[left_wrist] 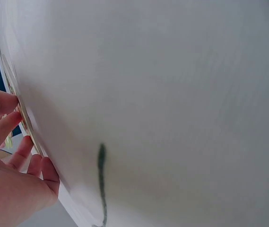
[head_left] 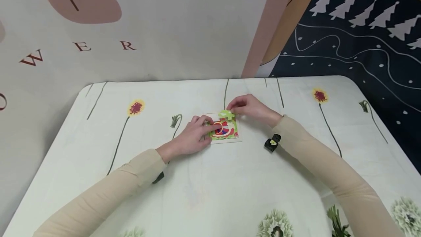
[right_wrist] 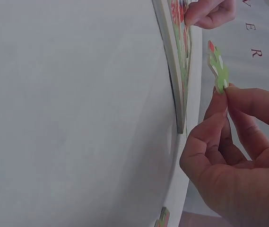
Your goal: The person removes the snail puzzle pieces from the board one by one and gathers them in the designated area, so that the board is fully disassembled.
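A square, flat jigsaw puzzle board (head_left: 231, 141) with a colourful red, blue and green picture lies on the table. My left hand (head_left: 192, 136) rests on its left part, fingers spread and fairly straight, covering some of the picture. Between thumb and fingertips my right hand (head_left: 251, 109) pinches a green puzzle piece (right_wrist: 220, 71) with white patches and a red corner. That piece is held at the board's upper right, raised off it in the right wrist view. In the left wrist view the left fingers (left_wrist: 6, 127) touch the thin board's edge.
The table is covered by a white cloth (head_left: 210, 185) printed with flowers. Another small green and red piece (right_wrist: 162, 218) lies at the bottom of the right wrist view. Behind the table hang a pale printed curtain (head_left: 184, 28) and a dark one (head_left: 358, 43) with trees.
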A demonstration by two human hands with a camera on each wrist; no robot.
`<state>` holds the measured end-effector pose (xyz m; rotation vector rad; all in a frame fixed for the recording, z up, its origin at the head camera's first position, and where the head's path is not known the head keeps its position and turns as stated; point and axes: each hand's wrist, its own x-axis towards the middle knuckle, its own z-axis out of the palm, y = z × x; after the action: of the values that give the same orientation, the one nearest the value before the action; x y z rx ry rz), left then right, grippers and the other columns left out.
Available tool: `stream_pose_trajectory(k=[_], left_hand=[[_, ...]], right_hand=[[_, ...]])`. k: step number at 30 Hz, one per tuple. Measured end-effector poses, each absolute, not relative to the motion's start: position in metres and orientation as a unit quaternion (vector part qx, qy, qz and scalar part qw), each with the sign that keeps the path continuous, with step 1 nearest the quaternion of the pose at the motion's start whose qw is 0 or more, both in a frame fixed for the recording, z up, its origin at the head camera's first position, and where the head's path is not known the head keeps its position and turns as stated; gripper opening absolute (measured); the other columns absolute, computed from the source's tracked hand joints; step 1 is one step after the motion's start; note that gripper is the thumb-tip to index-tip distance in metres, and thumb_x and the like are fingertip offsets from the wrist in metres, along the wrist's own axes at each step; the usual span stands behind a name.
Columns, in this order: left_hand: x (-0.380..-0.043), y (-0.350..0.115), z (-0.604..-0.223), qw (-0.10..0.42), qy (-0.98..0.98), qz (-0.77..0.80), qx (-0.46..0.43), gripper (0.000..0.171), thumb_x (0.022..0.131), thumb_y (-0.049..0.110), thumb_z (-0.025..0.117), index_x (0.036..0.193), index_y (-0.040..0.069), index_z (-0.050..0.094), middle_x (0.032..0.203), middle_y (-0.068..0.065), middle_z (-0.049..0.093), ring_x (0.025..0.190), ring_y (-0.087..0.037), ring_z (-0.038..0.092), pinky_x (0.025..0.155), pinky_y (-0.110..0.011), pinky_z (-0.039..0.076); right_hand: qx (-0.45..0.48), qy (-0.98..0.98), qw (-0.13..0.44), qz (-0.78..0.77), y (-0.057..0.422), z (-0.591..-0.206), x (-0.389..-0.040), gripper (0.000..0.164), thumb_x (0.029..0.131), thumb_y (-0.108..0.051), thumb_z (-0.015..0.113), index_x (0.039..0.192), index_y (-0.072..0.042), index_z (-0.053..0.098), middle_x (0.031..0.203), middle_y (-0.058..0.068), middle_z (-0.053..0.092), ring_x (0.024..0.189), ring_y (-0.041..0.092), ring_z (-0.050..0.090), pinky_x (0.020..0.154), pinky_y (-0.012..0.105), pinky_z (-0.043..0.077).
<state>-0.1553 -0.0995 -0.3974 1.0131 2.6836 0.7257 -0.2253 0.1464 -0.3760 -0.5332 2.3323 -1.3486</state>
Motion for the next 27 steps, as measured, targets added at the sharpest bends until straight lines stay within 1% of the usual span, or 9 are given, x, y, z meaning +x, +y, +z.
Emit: stream_pose_trajectory(k=[7,13,20,27], left_hand=[[-0.155,-0.099,-0.397,0.09,0.904,0.241,0.341,0.047,0.09,0.012,0.06,0.137,0.015,0.057,0.128,-0.008,0.046,0.108,-0.029,0.037,0.084,-0.043,0.035],[-0.155,-0.099,-0.397,0.087,0.904,0.241,0.341,0.047,0.09,0.012,0.06,0.137,0.015,0.057,0.128,-0.009,0.047,0.108,-0.029,0.037,0.085,-0.043,0.036],[-0.155,-0.1,-0.398,0.083,0.904,0.242,0.342,0.047,0.089,0.011,0.06,0.136,0.014,0.058,0.127,-0.009,0.047,0.108,-0.029,0.037,0.085,-0.043,0.035],[-0.154,-0.099,-0.397,0.084,0.904,0.243,0.341,0.047,0.089,0.011,0.061,0.136,0.014,0.058,0.127,-0.008,0.047,0.108,-0.029,0.037,0.085,-0.043,0.035]], right_hand=[[-0.175,0.842,0.185,-0.475,0.157,-0.376,-0.224,0.017,0.093,-0.003,0.059,0.106,0.002,0.07,0.107,0.012,0.067,0.097,0.023,0.056,0.088,0.033,0.04],[-0.169,0.843,0.179,-0.478,0.166,-0.377,-0.223,0.017,0.092,-0.001,0.059,0.106,0.003,0.069,0.105,0.013,0.066,0.094,0.023,0.057,0.084,0.032,0.042],[-0.157,0.842,0.175,-0.486,0.178,-0.377,-0.224,0.018,0.093,-0.001,0.059,0.107,0.004,0.069,0.106,0.015,0.066,0.092,0.02,0.057,0.081,0.027,0.043],[-0.157,0.849,0.168,-0.476,0.188,-0.377,-0.226,0.018,0.093,-0.002,0.059,0.107,0.005,0.068,0.106,0.015,0.066,0.091,0.017,0.057,0.08,0.026,0.042]])
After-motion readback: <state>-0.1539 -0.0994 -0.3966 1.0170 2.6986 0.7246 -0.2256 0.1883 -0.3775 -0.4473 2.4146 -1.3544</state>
